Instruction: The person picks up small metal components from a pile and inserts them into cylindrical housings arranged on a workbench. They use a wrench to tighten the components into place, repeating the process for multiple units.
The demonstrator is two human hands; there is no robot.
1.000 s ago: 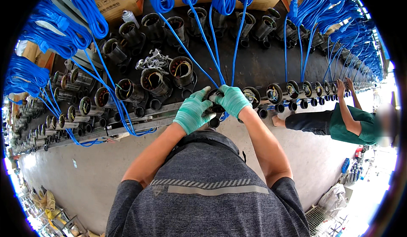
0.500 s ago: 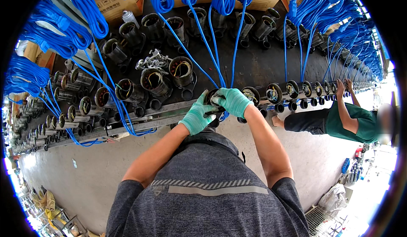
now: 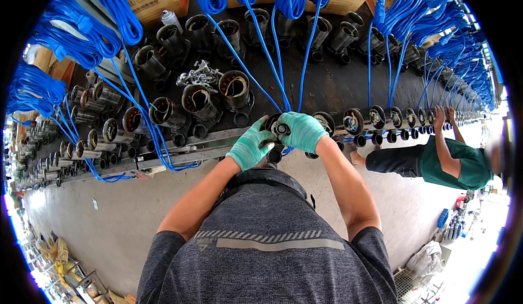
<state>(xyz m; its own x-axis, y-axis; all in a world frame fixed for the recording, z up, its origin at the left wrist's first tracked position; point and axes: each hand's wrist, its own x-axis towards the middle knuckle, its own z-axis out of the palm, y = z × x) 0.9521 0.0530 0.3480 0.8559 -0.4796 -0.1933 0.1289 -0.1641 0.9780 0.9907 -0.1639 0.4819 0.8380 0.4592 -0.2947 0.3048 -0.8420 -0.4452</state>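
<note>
At the bench's near edge, my left hand [image 3: 250, 147], in a green glove, holds the left side of a dark cylindrical metal housing [image 3: 272, 120]. Its fingers lie along the rim, and the thumb is bent lower down. From the other side my right hand [image 3: 303, 132], gloved alike, grips a small round dark fitting [image 3: 282, 129] with a light ring and a centre hole, held against the housing's front. The fingertips behind the fitting are hidden. Blue cable [image 3: 284, 101] runs down to the housing from coiled bundles above.
Rows of similar housings [image 3: 236, 89] with wires inside stand along the dark bench [image 3: 338, 86]. A pile of metal clamps [image 3: 199, 75] and a spray can [image 3: 170, 19] sit farther back. Cardboard boxes [image 3: 150, 2] line the rear. At right, a co-worker in green [image 3: 452, 160] reaches to the row.
The round fitting in my right hand has turned its face into view. My left thumb has shifted slightly lower and away from it.
</note>
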